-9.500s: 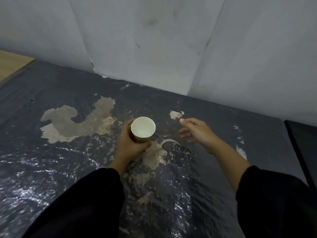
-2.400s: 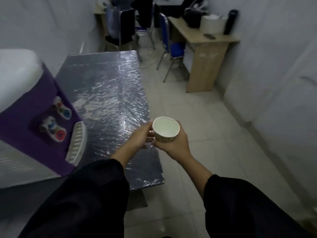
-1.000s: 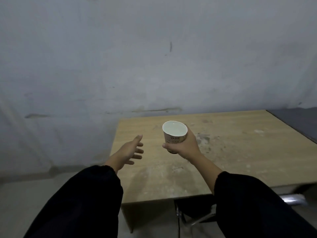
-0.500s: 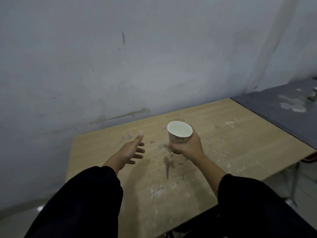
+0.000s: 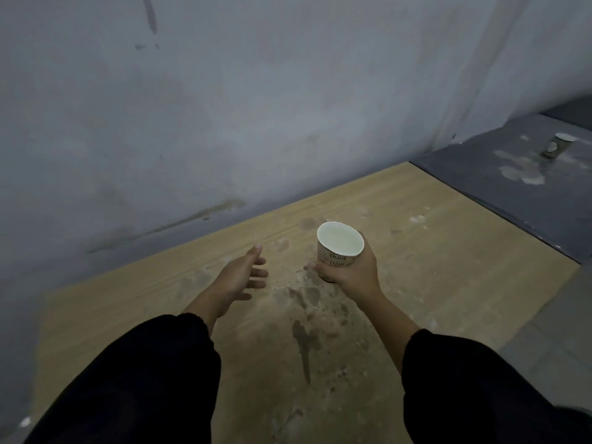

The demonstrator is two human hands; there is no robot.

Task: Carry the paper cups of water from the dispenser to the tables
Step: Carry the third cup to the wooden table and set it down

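Observation:
My right hand (image 5: 352,274) is wrapped around a white paper cup (image 5: 339,248) with dark lettering, upright and filled with water. The cup is low over a stained wooden table (image 5: 448,251), near its middle; whether its base touches the top is unclear. My left hand (image 5: 238,278) hovers open to the left of the cup, fingers spread, holding nothing. A second paper cup (image 5: 559,145) stands on the dark table (image 5: 480,174) at the far right.
A grey scuffed wall (image 5: 224,107) runs along the far edge of both tables. The dark table adjoins the wooden one on the right. Tiled floor (image 5: 551,341) shows at the lower right, past the wooden table's near edge.
I have come closer to the wooden table, and my right hand has brought the cup lower over it. My left hand stays open beside it. The other cup has come into view.

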